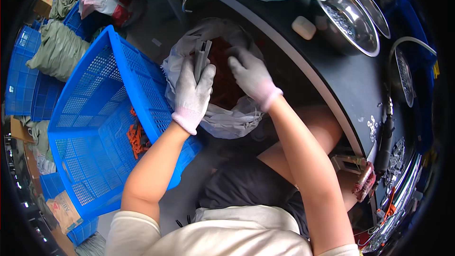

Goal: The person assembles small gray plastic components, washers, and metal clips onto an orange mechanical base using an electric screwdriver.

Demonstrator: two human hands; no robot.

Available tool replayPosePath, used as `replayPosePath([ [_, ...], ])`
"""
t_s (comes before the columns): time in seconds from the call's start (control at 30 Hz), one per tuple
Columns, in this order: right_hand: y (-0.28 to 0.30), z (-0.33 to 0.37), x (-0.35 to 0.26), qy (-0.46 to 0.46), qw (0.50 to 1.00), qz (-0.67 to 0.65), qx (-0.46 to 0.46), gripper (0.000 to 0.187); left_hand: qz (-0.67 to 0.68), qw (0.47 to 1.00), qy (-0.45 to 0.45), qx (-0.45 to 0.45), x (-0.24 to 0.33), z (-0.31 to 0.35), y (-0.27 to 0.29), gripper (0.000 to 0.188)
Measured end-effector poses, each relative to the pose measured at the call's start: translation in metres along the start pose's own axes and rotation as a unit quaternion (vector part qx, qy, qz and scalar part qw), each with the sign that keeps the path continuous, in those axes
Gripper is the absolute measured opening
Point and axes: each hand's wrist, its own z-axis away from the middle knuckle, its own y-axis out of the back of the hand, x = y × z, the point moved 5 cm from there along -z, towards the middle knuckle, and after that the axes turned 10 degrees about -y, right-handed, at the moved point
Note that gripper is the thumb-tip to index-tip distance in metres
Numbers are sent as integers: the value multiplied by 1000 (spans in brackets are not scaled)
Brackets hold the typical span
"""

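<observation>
My left hand (196, 87), in a white knit glove with a pink cuff, is closed round several grey channel-shaped strips (202, 57). The strips point away from me over a white woven sack (232, 128) with its mouth rolled open. Inside the sack lies a heap of reddish-orange pieces (222, 83), too blurred to name. My right hand (251, 76), gloved alike, hovers over the sack's right side, apart from the left. Motion smears its fingers, and whether they hold anything I cannot make out.
A large blue perforated crate (102, 135) stands tilted at the left, with orange and dark pieces (136, 137) in it. At the right, a black tabletop (341, 73) carries steel bowls (350, 23), a white block (304, 28), small rings (372, 128) and a black-handled tool (386, 142).
</observation>
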Motion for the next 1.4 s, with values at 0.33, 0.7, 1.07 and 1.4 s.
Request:
replayPosePath([
  [0.33, -187, -26, 187, -97, 881, 332, -322, 75, -285, 934, -196, 88, -23, -17, 33, 39],
  [0.7, -94, -15, 81, -83, 847, 492, -185, 30, -222, 961, -125, 106, -7, -22, 36, 33],
  [1.07, 61, 196, -7, -19, 982, -137, 127, 29, 510, 844, 107, -128, 42, 108, -19, 35],
  [1.4, 114, 287, -4, 247, 917, 114, 292, 49, 331, 908, -87, -241, 117, 185, -96, 16],
])
